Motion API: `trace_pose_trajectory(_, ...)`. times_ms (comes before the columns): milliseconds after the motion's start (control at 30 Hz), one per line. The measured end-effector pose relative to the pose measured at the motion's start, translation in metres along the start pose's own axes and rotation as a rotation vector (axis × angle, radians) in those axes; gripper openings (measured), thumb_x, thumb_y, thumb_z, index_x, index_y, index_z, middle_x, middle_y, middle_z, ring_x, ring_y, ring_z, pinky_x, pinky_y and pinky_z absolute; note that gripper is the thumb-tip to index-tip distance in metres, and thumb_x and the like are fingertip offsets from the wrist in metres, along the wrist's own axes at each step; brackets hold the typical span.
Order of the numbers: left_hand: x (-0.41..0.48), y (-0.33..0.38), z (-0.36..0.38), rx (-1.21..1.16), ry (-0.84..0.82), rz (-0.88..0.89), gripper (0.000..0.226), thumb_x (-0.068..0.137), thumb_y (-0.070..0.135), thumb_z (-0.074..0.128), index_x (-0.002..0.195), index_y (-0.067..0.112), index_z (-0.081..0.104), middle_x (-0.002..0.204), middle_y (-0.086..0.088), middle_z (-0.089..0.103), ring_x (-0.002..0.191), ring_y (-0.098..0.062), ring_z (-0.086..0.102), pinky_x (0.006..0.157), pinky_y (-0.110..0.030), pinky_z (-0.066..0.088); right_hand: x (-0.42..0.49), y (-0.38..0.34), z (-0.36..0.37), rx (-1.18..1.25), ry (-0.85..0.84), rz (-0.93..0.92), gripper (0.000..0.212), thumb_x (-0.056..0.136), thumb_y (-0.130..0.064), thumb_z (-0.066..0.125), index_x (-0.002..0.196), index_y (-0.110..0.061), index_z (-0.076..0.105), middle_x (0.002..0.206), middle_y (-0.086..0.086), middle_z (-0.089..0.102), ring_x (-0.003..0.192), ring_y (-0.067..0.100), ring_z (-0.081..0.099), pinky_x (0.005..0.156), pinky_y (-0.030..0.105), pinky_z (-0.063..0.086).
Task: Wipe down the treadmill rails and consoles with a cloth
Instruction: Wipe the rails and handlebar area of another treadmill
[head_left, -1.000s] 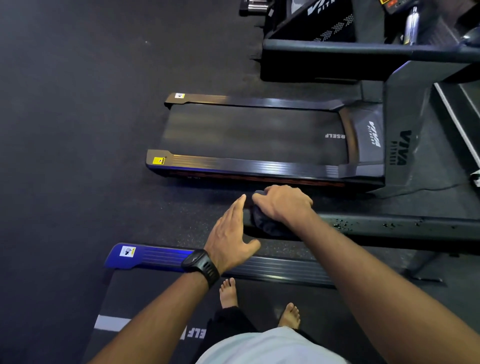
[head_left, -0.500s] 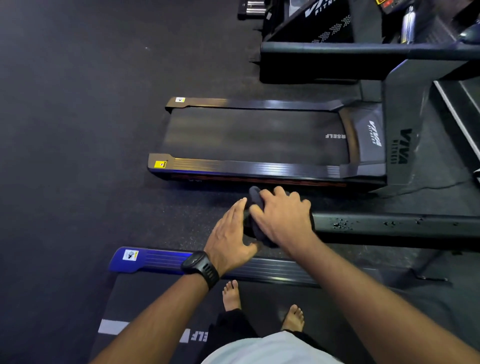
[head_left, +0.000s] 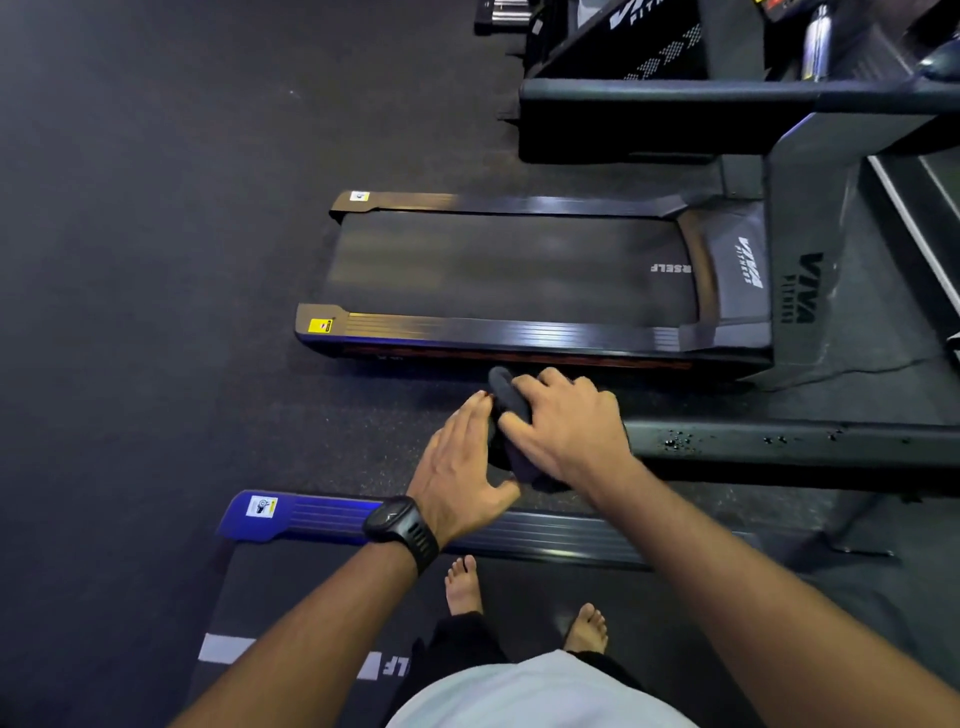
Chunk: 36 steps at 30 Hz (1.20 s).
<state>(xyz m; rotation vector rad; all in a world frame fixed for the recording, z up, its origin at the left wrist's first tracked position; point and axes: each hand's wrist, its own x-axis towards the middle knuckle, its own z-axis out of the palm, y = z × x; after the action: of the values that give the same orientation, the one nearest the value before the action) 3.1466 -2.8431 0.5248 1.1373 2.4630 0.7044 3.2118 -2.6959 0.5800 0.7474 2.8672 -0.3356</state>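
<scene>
A neighbouring treadmill (head_left: 519, 270) lies parallel beyond, with neither hand on it. The person stands barefoot on the near treadmill's belt (head_left: 270, 587), facing sideways across it, which puts the black handrail (head_left: 779, 441) right in front and within easy reach. Both arms stretch forward to the handrail's free end. The right hand (head_left: 571, 421) lies on top, fingers curled down over the dark cloth (head_left: 506, 402) and clasping it against the bar, probably so that the fabric wraps the tip and cleans several faces in one pass. The left hand (head_left: 457, 457), with a wristwatch (head_left: 400, 525) on its wrist, is flat and released. Its fingers are straight and their tips touch the cloth from the end side, seemingly to stop it slipping off. Droplets (head_left: 675, 441) speckle the handrail further along to the right, apart from the cloth, so that stretch looks not yet wiped
</scene>
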Motion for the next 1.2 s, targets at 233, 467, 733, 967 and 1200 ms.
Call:
trace_pose_trajectory(233, -0.002, 0.002, -0.002, 0.054, -0.018, 0.026, 0.099, 0.073, 0.051, 0.058, 0.156, 0.014, 0.019, 0.161, -0.004, 0.025, 0.147, -0.019, 0.026, 0.119, -0.040, 0.028, 0.005, 0.003, 0.002, -0.020, -0.026, 0.145, 0.054, 0.090, -0.058, 0.033, 0.122, -0.026, 0.062, 0.119, 0.005, 0.062, 0.107, 0.036, 0.058, 0.089, 0.049, 0.044)
trace_pose_trajectory(467, -0.001, 0.003, -0.001, 0.056, 0.001, 0.024, 0.099, 0.072, 0.054, 0.054, 0.155, 0.014, 0.020, 0.161, -0.004, 0.026, 0.147, -0.020, 0.027, 0.118, -0.042, 0.030, 0.036, 0.013, -0.014, 0.079, -0.289, 0.198, 0.060, 0.086, -0.063, 0.034, 0.121, -0.028, 0.067, 0.126, 0.006, 0.066, 0.115, 0.038, 0.060, 0.095, 0.049, 0.048)
trace_pose_trajectory(733, -0.001, 0.006, 0.000, 0.089, 0.012, 0.012, 0.099, 0.070, 0.057, 0.047, 0.155, 0.014, 0.022, 0.161, -0.004, 0.025, 0.148, -0.019, 0.023, 0.120, -0.041, 0.028, -0.020, 0.012, 0.000, -0.077, 0.070, 0.041, 0.056, 0.085, -0.061, 0.030, 0.120, -0.029, 0.061, 0.117, 0.001, 0.062, 0.103, 0.035, 0.059, 0.084, 0.048, 0.045)
trace_pose_trajectory(967, 0.002, 0.009, -0.005, 0.171, 0.014, 0.037, 0.090, 0.076, 0.053, 0.055, 0.151, 0.011, 0.032, 0.153, -0.006, 0.039, 0.142, -0.021, 0.033, 0.118, -0.038, 0.029, 0.036, 0.020, -0.015, 0.093, -0.256, 0.240, 0.058, 0.088, -0.059, 0.036, 0.122, -0.024, 0.066, 0.125, 0.008, 0.065, 0.115, 0.038, 0.059, 0.095, 0.049, 0.046)
trace_pose_trajectory(1200, 0.002, 0.014, 0.000, 0.163, 0.022, 0.023, 0.097, 0.070, 0.059, 0.044, 0.152, 0.008, 0.031, 0.156, -0.010, 0.033, 0.146, -0.023, 0.029, 0.119, -0.037, 0.027, 0.001, 0.022, -0.007, 0.059, -0.055, 0.084, 0.056, 0.083, -0.066, 0.037, 0.117, -0.031, 0.063, 0.118, 0.000, 0.064, 0.108, 0.034, 0.060, 0.089, 0.046, 0.048)
